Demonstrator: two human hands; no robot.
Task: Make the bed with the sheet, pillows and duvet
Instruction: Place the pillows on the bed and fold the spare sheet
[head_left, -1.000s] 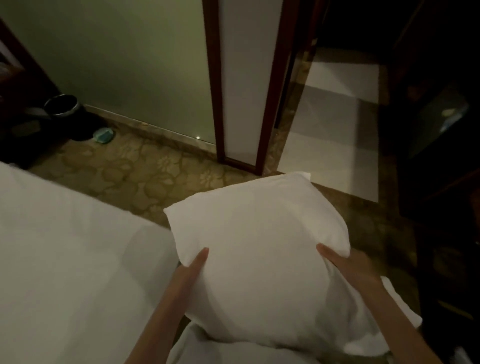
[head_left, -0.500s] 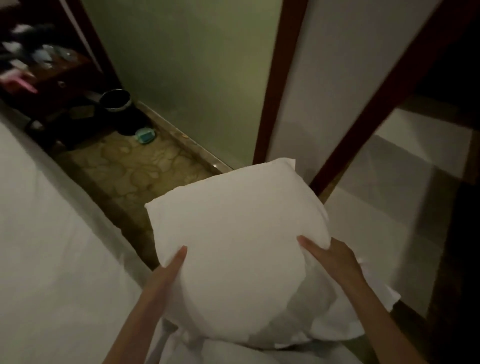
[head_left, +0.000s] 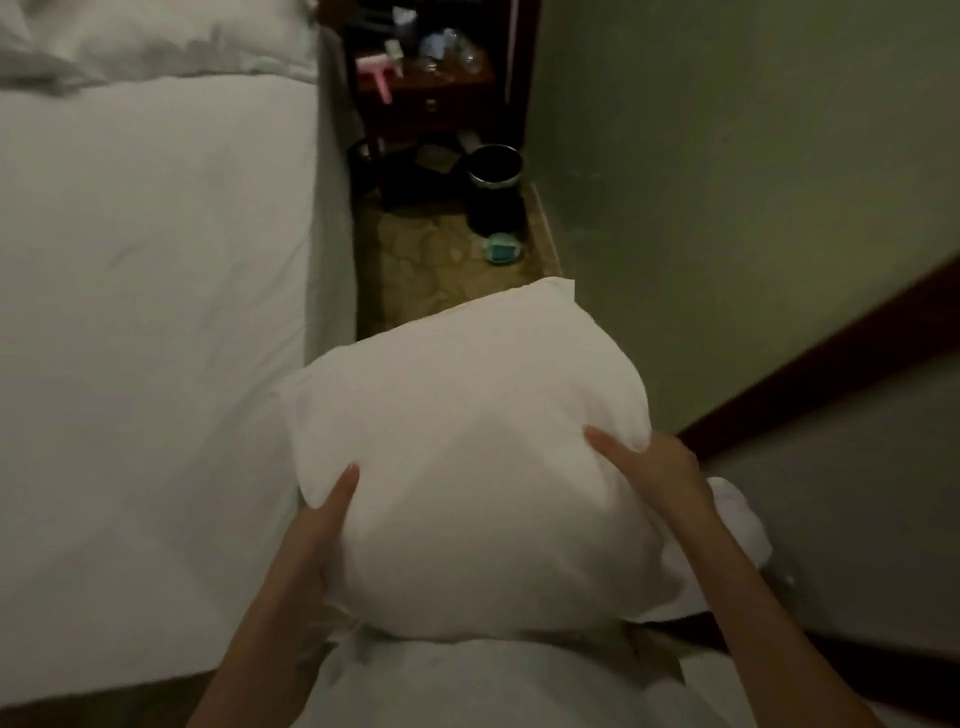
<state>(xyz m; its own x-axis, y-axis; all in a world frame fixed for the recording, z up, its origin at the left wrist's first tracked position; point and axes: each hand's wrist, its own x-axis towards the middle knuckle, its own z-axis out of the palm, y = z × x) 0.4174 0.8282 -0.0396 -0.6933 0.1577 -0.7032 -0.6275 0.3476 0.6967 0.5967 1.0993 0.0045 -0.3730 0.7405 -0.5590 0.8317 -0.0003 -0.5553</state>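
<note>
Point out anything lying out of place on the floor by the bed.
A small teal object lies loose on the patterned floor, beside the black bin near the wall. What it is cannot be told. Nothing looks spilled.

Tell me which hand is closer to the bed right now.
Left. The left hand grips the pillow on its bed-side edge, right beside the bed. The right hand holds the pillow's far side, toward the wall.
</note>
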